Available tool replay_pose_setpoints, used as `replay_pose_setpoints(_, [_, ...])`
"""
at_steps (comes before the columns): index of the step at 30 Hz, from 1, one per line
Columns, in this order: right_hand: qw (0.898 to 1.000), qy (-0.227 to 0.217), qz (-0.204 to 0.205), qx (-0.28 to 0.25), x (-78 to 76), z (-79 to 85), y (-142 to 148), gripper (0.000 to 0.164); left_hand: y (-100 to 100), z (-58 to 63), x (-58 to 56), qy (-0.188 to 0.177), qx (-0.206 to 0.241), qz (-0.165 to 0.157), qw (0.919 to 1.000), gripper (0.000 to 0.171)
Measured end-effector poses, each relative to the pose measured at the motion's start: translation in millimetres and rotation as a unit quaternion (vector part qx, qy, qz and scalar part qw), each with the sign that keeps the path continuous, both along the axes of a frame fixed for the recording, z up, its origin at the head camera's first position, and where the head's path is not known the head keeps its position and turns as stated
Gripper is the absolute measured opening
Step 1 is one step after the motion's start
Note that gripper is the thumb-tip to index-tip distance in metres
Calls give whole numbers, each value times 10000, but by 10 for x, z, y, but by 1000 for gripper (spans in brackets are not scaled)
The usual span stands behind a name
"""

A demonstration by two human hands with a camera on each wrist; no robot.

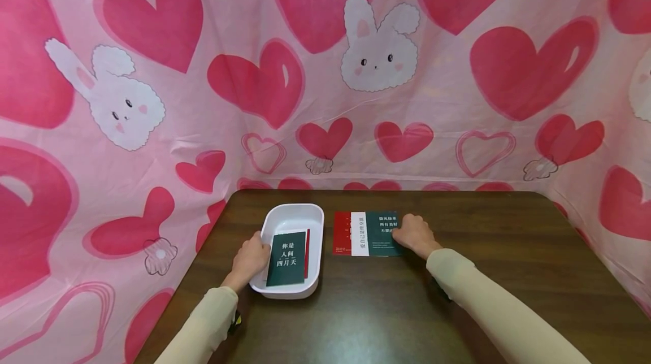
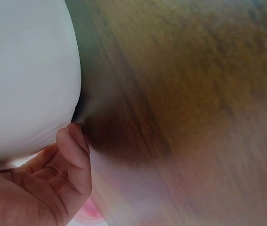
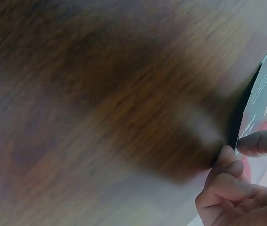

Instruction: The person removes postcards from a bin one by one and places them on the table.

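On the left of the table is a white plastic tray (image 1: pixel 319 251). My left hand (image 1: pixel 252 256) grips its left side wall, and in the left wrist view the curled fingers (image 2: pixel 79 165) lie against the outside. Inside the tray lies a dark green card (image 1: pixel 286 268) with white characters, over a red card (image 1: pixel 307 254) and a white edge. To the right, another green card (image 1: pixel 378 239) lies with a white strip (image 1: pixel 359 234) and a red part (image 1: pixel 342 234) beside it. My right hand (image 1: pixel 418 235) pinches this green card's right edge between thumb and fingers.
The dark wooden table (image 1: pixel 366 313) has a glossy top. Behind it and at both sides hangs a pink cloth (image 1: pixel 325 98) with hearts and rabbit faces. A wristband (image 1: pixel 235 321) shows under the left sleeve.
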State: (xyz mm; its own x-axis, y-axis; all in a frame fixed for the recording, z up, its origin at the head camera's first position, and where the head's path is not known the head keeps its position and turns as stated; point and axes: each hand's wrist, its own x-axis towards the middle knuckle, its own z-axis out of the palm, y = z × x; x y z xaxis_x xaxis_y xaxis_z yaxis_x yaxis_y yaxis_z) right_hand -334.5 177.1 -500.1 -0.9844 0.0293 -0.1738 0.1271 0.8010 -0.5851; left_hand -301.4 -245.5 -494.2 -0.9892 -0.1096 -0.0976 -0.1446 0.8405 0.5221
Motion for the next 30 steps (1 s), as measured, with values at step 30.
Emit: replay_pose_setpoints(30, [10000, 53, 16, -69, -16, 7, 35, 27, -3, -18, 1, 33, 0, 37, 10000, 49])
